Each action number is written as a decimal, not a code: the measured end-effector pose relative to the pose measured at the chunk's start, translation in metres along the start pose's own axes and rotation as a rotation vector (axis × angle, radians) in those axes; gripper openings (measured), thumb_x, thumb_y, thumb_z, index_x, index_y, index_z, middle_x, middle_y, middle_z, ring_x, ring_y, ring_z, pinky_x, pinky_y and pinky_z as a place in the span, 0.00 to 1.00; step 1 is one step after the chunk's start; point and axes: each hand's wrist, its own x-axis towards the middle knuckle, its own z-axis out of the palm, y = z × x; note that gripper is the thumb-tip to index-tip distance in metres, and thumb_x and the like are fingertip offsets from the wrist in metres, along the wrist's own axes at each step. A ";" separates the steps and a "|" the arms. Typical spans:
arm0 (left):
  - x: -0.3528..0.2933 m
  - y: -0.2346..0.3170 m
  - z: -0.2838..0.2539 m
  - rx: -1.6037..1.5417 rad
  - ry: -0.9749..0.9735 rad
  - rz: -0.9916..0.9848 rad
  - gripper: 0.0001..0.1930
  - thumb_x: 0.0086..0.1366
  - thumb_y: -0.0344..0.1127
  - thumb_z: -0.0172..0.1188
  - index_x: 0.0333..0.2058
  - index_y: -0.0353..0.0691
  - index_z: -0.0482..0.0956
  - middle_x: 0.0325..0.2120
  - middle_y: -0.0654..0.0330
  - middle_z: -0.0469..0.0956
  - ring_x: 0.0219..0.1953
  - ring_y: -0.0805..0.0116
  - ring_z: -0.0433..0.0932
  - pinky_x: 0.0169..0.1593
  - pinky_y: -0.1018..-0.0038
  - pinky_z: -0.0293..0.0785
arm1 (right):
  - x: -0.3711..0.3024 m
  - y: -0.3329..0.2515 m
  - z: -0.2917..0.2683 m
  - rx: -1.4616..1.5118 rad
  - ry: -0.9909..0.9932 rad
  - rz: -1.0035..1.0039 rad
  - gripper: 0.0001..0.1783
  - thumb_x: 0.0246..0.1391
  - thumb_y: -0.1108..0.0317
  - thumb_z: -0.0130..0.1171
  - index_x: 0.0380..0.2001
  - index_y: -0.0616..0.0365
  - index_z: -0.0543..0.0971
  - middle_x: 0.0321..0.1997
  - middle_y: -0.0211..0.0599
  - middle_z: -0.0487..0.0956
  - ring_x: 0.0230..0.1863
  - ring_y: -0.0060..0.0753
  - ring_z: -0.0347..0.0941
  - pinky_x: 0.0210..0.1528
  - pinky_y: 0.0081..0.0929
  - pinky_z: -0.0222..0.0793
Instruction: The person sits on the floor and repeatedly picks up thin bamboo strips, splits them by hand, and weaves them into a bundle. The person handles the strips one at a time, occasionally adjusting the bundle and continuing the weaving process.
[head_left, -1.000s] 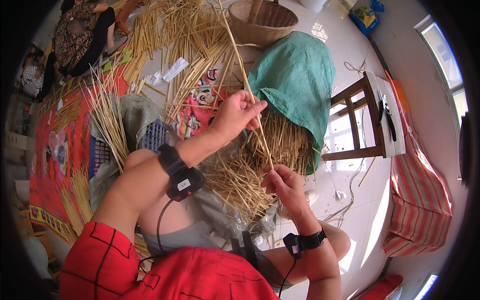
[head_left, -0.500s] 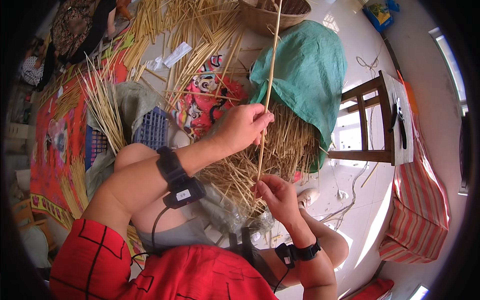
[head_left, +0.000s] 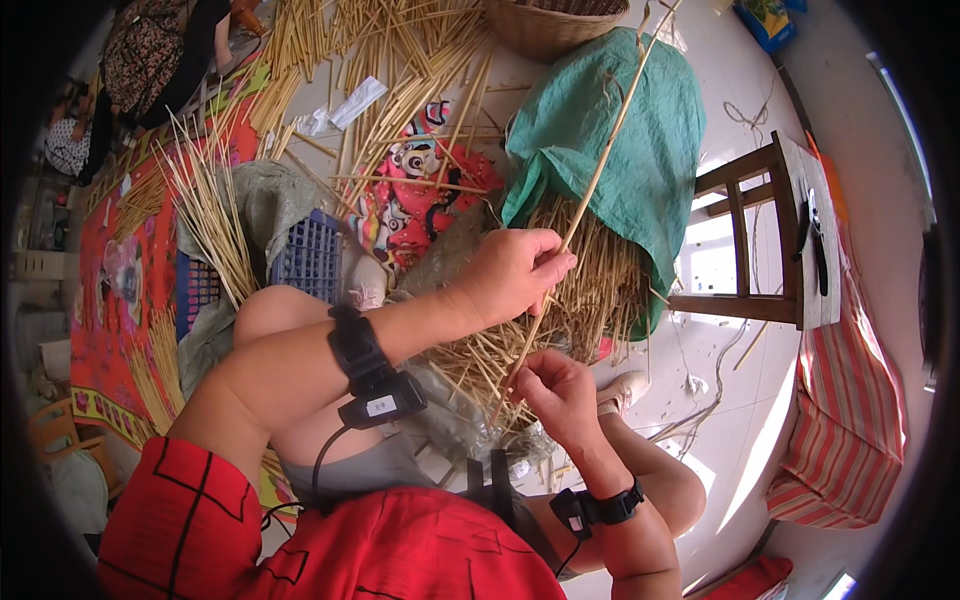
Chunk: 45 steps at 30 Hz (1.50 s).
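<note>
A long, thin dry stalk [head_left: 606, 160] slants from low centre up to the top right, passing through both of my hands. My left hand [head_left: 520, 272] is closed on its middle, thumb and fingers pinching it. Lower down, my right hand [head_left: 556, 392] pinches the same stalk near its bottom end. Behind my hands, a green woven sack [head_left: 620, 120] lies open toward me, with a thick bundle of dry stalks [head_left: 590, 280] coming out of its mouth. Loose stalks spill under my left wrist.
Left of my knee stands a blue plastic crate [head_left: 306, 258] with a grey sack and upright pale stalks [head_left: 208, 220]. A wooden stool [head_left: 790, 240] is at right, near striped cloth [head_left: 845, 430]. A wicker basket [head_left: 555, 25] stands at the far side. Another person [head_left: 150, 70] sits far left.
The stalk has tilted from nearly upright to leaning right at its top. My left hand has moved slightly right and toward me, still pinching it; the right hand stays about where it was.
</note>
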 end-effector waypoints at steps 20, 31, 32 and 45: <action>-0.005 0.004 0.002 0.000 0.013 0.062 0.13 0.64 0.34 0.56 0.23 0.32 0.71 0.11 0.62 0.71 0.13 0.75 0.74 0.17 0.76 0.66 | 0.003 -0.006 0.002 -0.004 0.061 -0.014 0.06 0.55 0.75 0.53 0.32 0.68 0.76 0.29 0.35 0.81 0.29 0.19 0.76 0.34 0.17 0.73; 0.001 0.001 -0.005 -0.164 -0.106 0.063 0.14 0.70 0.37 0.48 0.41 0.31 0.77 0.20 0.66 0.74 0.16 0.83 0.70 0.21 0.83 0.65 | 0.005 0.000 -0.007 0.358 -0.032 0.009 0.07 0.57 0.71 0.53 0.31 0.63 0.76 0.27 0.33 0.80 0.22 0.15 0.69 0.25 0.13 0.62; 0.001 0.000 -0.005 -0.169 -0.098 0.063 0.14 0.70 0.37 0.48 0.40 0.31 0.77 0.20 0.66 0.74 0.16 0.83 0.69 0.21 0.84 0.65 | 0.006 -0.001 -0.007 0.351 -0.043 0.021 0.06 0.57 0.71 0.53 0.31 0.63 0.76 0.27 0.33 0.80 0.23 0.15 0.69 0.25 0.13 0.63; -0.003 0.005 -0.004 -0.065 -0.003 0.075 0.13 0.69 0.38 0.50 0.38 0.32 0.77 0.20 0.65 0.75 0.16 0.83 0.70 0.21 0.84 0.66 | 0.006 0.003 0.000 0.082 0.005 -0.015 0.03 0.52 0.76 0.56 0.29 0.65 0.76 0.27 0.34 0.80 0.26 0.16 0.74 0.31 0.15 0.71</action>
